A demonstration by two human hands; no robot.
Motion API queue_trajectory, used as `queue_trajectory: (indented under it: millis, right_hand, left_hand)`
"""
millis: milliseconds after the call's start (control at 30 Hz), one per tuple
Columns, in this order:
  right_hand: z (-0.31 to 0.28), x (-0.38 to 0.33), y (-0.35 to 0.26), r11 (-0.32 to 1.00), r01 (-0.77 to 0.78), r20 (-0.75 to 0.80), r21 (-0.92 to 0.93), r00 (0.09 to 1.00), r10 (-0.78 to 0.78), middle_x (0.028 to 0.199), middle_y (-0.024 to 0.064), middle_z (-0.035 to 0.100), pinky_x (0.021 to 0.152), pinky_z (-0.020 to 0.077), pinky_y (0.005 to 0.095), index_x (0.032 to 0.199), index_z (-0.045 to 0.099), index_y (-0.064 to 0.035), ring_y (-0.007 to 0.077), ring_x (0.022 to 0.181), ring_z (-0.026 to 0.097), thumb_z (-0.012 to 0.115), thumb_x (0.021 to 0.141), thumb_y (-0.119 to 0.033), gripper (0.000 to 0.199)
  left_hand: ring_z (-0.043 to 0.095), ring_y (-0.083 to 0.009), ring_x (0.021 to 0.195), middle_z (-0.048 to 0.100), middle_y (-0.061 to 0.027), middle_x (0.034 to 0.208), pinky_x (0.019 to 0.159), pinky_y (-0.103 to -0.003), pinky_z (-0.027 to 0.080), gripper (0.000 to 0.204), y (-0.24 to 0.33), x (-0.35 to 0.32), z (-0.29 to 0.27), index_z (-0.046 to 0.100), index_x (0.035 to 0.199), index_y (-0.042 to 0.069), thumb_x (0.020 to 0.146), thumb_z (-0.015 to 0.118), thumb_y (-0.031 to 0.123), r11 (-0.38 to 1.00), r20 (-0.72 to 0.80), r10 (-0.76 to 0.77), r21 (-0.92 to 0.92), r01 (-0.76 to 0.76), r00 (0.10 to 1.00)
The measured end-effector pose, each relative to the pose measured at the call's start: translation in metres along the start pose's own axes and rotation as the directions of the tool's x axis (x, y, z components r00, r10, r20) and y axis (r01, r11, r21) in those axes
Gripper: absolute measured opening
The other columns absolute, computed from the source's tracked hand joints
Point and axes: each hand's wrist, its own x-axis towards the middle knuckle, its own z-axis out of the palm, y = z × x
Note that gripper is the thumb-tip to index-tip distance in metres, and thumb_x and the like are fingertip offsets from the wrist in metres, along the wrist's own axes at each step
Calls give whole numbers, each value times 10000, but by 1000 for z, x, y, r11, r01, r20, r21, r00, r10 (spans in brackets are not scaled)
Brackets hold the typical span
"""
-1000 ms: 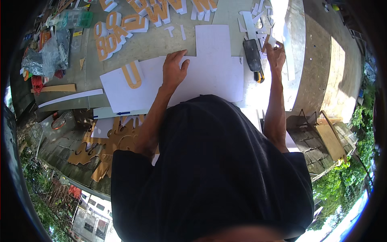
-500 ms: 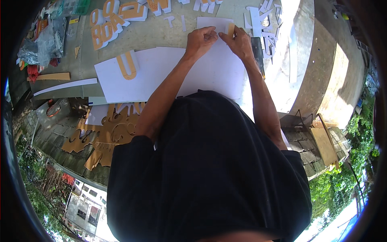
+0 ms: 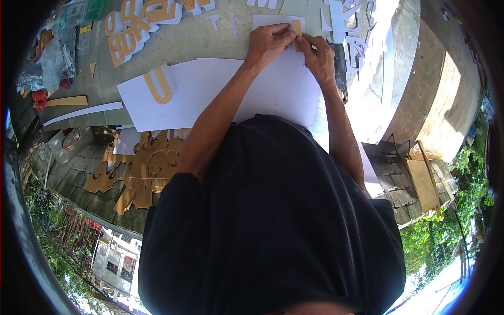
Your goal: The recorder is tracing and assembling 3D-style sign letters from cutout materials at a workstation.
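Small tan strip (image 3: 297, 27): flat on the white sheet (image 3: 210, 89), pinched between both hands' fingertips at the sheet's far edge.

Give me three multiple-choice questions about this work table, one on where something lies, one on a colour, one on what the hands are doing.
1. Where does the tan cut-out letter shaped like a horseshoe lie?
A. on the left end of the large white sheet
B. under the person's right hand
C. on the stone blocks at the right

2. What colour is the small strip between the fingertips?
A. blue
B. tan
C. black

3. What are the two hands doing?
A. resting flat and apart
B. meeting at the small strip on the small white panel
C. hanging off the table

Answers: 1 A, the letter sits on the sheet's left end, clear of the arms. 2 B, it matches the tan letters nearby. 3 B, the left hand and right hand pinch it together at the far edge.
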Motion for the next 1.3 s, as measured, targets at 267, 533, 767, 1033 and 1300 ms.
queue_trajectory:
  millis: [267, 533, 767, 1033, 1300]
  right_hand:
    - [-17, -5, -8, 956, -259, 164, 141, 958, 235, 876, 144, 682, 630, 524, 333, 1219, 691, 3, 201, 730, 676, 641, 919, -299, 429]
    - [-29, 0, 5, 771, -186, 149, 608, 982, 119, 995, 178, 673, 636, 559, 305, 1299, 528, 113, 220, 751, 693, 521, 987, -119, 389]
    - [-38, 4, 5, 774, -149, 116, 616, 988, 98, 1039, 198, 670, 699, 606, 341, 1304, 496, 128, 250, 858, 716, 516, 1037, -165, 397]
    - [-45, 14, -6, 891, -14, -31, 453, 999, 32, 970, 117, 744, 799, 550, 284, 1088, 648, 32, 150, 891, 682, 652, 973, -144, 210]
    - [-49, 32, -9, 805, -35, -47, 592, 996, 78, 997, 95, 736, 840, 541, 276, 1055, 693, -5, 149, 917, 685, 723, 914, -69, 158]
  left_hand:
    - [749, -190, 795, 762, -148, 904, 696, -286, 591, 524, -3, 4, 4, 704, 1147, -71, 793, 842, 290, 956, 1, 125, 268, -121, 992]
    - [752, -214, 808, 754, -182, 962, 709, -294, 592, 563, -3, 10, 5, 712, 1137, -64, 751, 863, 316, 935, 15, 112, 336, -110, 994]
    - [751, -217, 845, 752, -173, 969, 749, -301, 585, 543, -1, 12, 6, 725, 1145, -28, 743, 860, 311, 935, 8, 71, 348, -69, 997]
    - [738, -193, 866, 757, -138, 991, 779, -302, 577, 502, 0, 11, 7, 729, 1170, 10, 770, 844, 291, 942, -3, 35, 335, -32, 999]
    - [742, -203, 825, 744, -171, 960, 716, -300, 598, 514, 11, 8, 12, 706, 1157, -58, 749, 854, 217, 954, -21, 27, 298, -19, 999]
